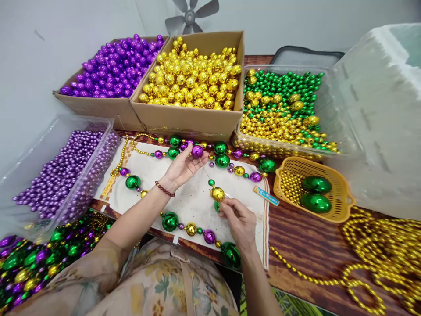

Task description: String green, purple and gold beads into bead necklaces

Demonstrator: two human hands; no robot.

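Observation:
My left hand [187, 166] is turned palm up over the white cloth, holding a shiny purple bead [197, 151] between thumb and fingers. From there a thin needle or wire slants down to a small green bead [211, 182] and a larger gold bead [217, 194]. Just below the gold bead, my right hand [239, 219] pinches the strand, with another green bead [216, 206] partly behind its fingers. A beaded garland [191, 229] in green, gold and purple curves along the cloth's near edge. More beaded strands [222, 161] lie behind my left hand.
Cardboard boxes hold purple beads [120, 66] and gold beads [189, 81]. Clear tubs hold small purple beads [66, 171] and mixed green and gold beads [283, 109]. A yellow basket [344, 199] stands right of the cloth [144, 210], near a gold bead chain [388, 250].

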